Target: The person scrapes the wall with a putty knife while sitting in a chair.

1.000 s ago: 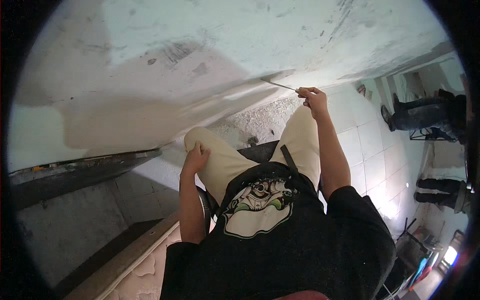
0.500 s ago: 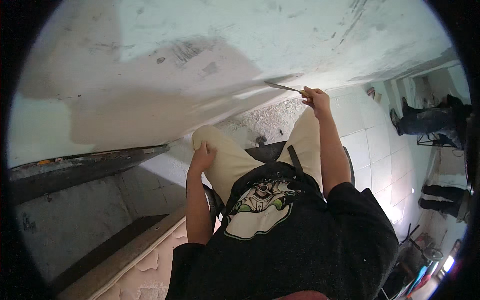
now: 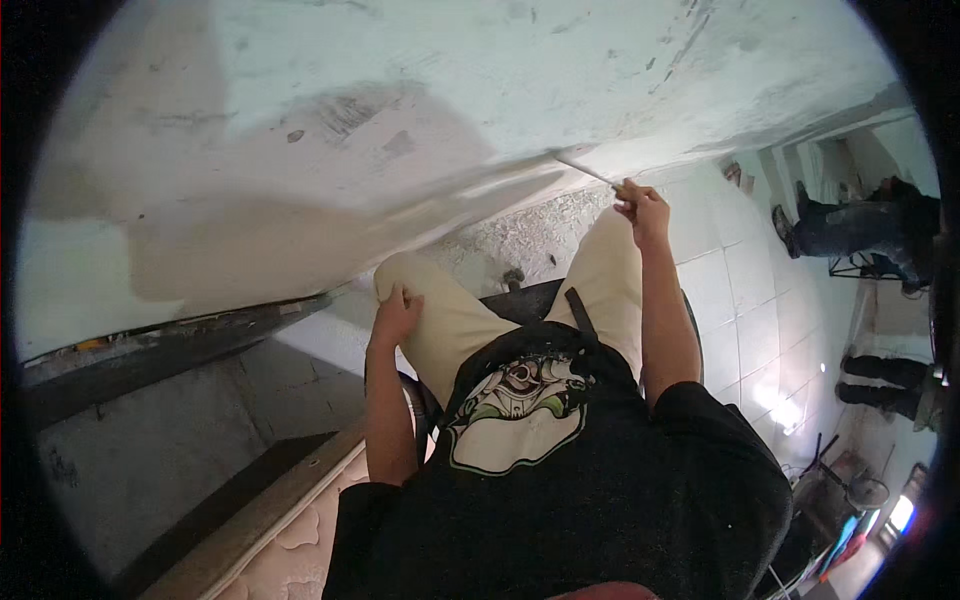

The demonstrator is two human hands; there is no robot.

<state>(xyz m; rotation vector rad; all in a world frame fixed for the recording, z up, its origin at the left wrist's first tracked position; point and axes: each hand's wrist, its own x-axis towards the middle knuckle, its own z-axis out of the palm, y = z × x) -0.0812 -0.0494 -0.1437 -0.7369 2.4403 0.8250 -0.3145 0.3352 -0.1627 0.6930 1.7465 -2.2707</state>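
My right hand is closed around the handle of a scraper, a thin pale blade on a short handle. The blade's tip touches the whitish wall, near its foot. Around that spot the wall shows grey scuffs and patches. On my left knee lies my left hand, fingers apart and holding nothing. My legs in cream trousers are spread on either side of a dark seat.
Pale crumbs of debris cover the floor below the wall. A dark-edged ledge runs along the left, with a pink quilted mattress behind. Two other people's legs show at the far right, over floor tiles.
The scraper has shifted slightly right along the wall, its blade now turned so it looks paler. My right hand has moved a little right and down. The left hand stays on the knee.
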